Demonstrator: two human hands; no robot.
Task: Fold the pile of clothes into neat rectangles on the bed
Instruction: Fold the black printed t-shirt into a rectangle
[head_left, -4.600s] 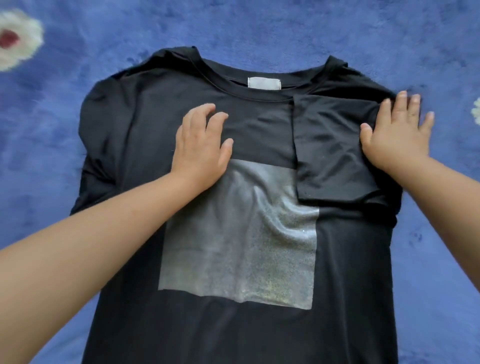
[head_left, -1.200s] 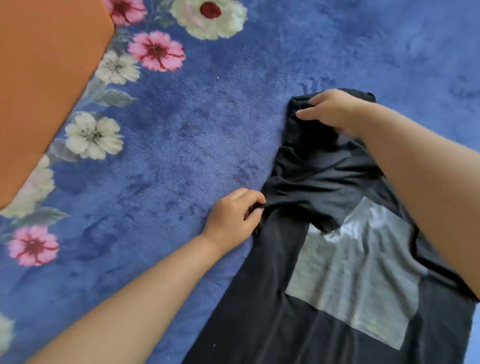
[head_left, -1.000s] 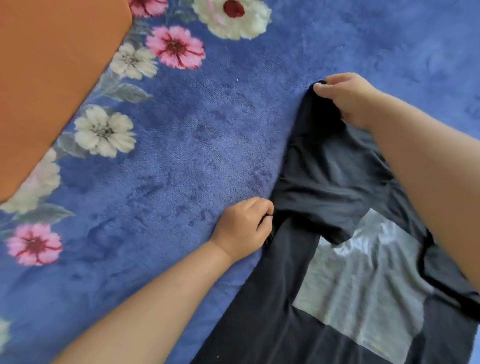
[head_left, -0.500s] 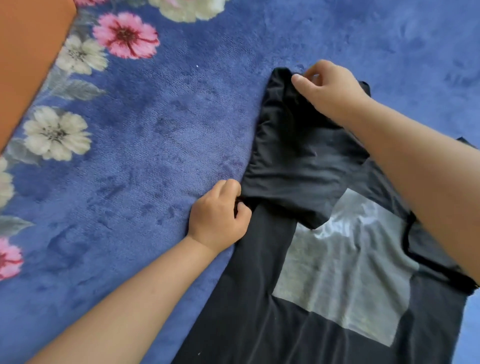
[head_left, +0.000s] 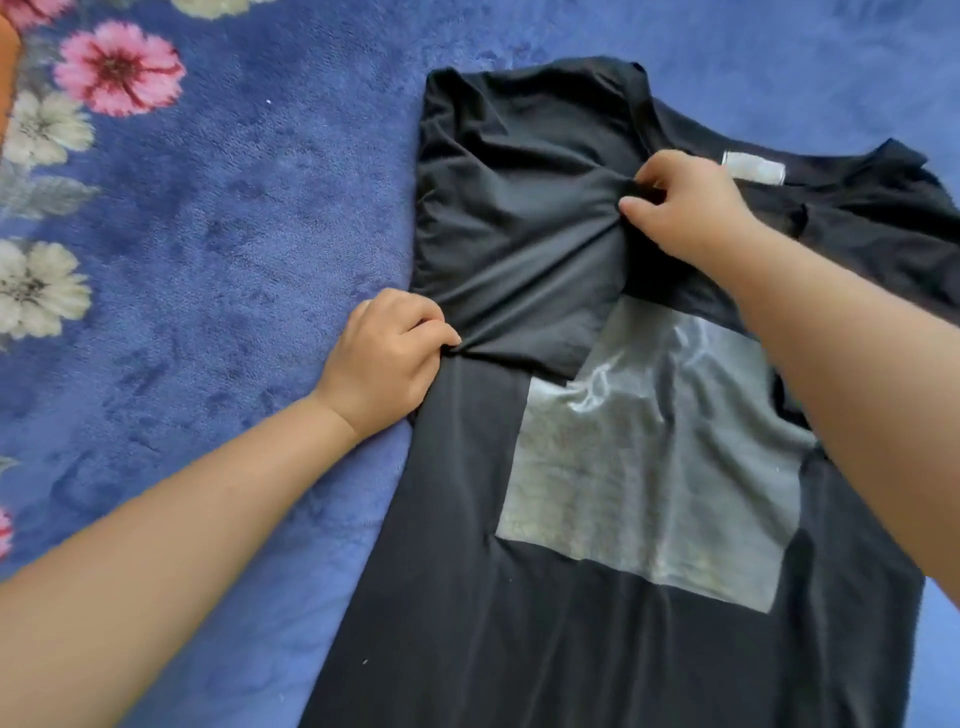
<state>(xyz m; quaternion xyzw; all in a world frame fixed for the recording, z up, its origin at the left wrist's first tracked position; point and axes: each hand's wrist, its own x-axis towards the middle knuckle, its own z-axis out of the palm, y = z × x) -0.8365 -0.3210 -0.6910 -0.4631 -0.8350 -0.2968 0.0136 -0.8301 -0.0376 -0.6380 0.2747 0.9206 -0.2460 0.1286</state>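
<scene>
Since half a sec ago the right hand (head_left: 691, 208) has carried its pinch of sleeve from the shirt's upper-left corner across to frame centre, near the collar label (head_left: 753, 167); view has also swung right, so more of the black T-shirt (head_left: 519, 597) shows.

Shirt lies face-up on the blue floral blanket (head_left: 234, 208), filling centre to lower right of frame, collar toward upper right, grey print square (head_left: 660, 457) mid-frame. Its left sleeve (head_left: 519, 234) is folded inward over the chest but wrinkled & bunched, w/ creases running toward the pinch.

To do this step well (judgement): pull the sleeve taut & flat so its outer fold edge runs straight down the shirt's side, in line w/ the body below; lay it down, then smooth w/ a flat palm before letting go. Keep the lower anchor fixed so the fold line doesn't wander.

Right hand: fingers curled, thumb & fingertips pinching a tuck of sleeve fabric, forearm coming in from lower right across the print.

Left hand (head_left: 384, 358): at frame centre-left on the shirt's side edge, fingers curled tight, gripping fabric at the sleeve's base, knuckles up, forearm from lower left.
</scene>
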